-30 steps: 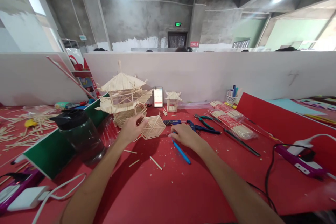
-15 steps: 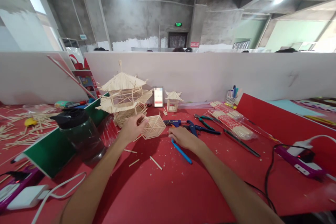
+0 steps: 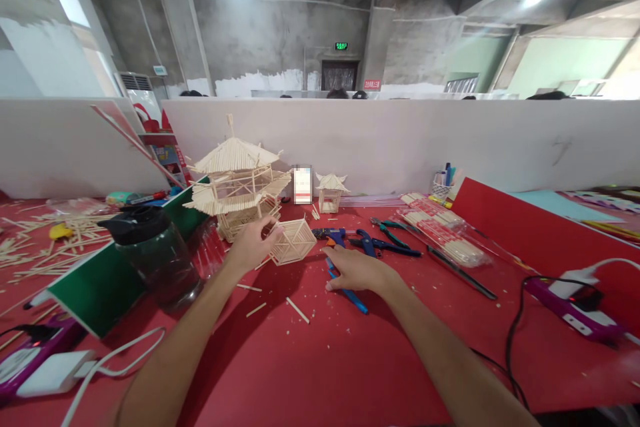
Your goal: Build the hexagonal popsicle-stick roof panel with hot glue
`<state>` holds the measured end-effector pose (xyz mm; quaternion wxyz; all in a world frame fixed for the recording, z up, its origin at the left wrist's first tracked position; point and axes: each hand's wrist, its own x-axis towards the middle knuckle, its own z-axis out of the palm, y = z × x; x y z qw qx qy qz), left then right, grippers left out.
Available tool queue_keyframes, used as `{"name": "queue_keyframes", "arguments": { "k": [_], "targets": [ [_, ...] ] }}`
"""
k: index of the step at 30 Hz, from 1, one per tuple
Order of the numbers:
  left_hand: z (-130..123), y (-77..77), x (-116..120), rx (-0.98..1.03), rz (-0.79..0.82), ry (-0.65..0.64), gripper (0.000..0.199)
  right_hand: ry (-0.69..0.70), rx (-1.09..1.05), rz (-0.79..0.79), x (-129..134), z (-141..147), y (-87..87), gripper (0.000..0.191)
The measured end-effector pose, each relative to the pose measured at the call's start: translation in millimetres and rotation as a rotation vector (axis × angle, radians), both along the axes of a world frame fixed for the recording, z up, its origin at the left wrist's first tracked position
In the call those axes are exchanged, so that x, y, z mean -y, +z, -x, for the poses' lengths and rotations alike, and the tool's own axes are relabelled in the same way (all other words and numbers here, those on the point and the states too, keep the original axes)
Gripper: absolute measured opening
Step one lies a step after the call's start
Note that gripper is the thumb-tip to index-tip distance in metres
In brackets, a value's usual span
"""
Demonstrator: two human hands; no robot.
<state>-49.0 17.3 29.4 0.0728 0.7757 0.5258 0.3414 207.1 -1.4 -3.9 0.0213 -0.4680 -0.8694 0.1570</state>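
Observation:
My left hand (image 3: 254,244) is closed on the near-left edge of a small hexagonal frame of thin wooden sticks (image 3: 294,241), which is tilted so its slatted face shows. My right hand (image 3: 361,269) hovers just right of the frame with thumb and fingers apart, nothing between them. Beneath it lies a slim blue pen-like tool (image 3: 356,301), partly covered by the hand. Just beyond the fingers rests a blue glue gun (image 3: 336,235) with an orange trigger. Behind my left hand stands a larger stick-built pavilion (image 3: 235,180) with two roof tiers.
A small stick pavilion (image 3: 331,193) stands beside a phone (image 3: 303,185) near the partition. Blue cutters (image 3: 368,243), green-handled pliers (image 3: 393,233) and bagged sticks (image 3: 445,233) lie rightward. A dark bottle (image 3: 155,253) stands left; loose sticks (image 3: 299,310) lie in front.
My right hand has opened, its thumb now spread away from the fingers, and shifted slightly right over the blue tool. My left hand and the stick frame have stayed in place.

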Motion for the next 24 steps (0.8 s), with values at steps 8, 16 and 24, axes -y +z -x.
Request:
{"name": "queue_keyframes", "arguments": {
  "k": [8, 16, 24],
  "targets": [
    [-0.4, 0.9, 0.6, -0.014, -0.001, 0.006, 0.027, -0.018, 0.098, 0.026, 7.4, 1.6, 8.2, 0.037],
    [-0.3, -0.3, 0.0, -0.007, 0.003, 0.001, 0.027, -0.057, 0.058, 0.253, 5.6, -7.6, 7.5, 0.034],
    [-0.8, 1.0, 1.1, -0.013, 0.004, -0.002, 0.028, -0.021, 0.053, 0.201, 3.9, -6.1, 6.3, 0.040]
  ]
}}
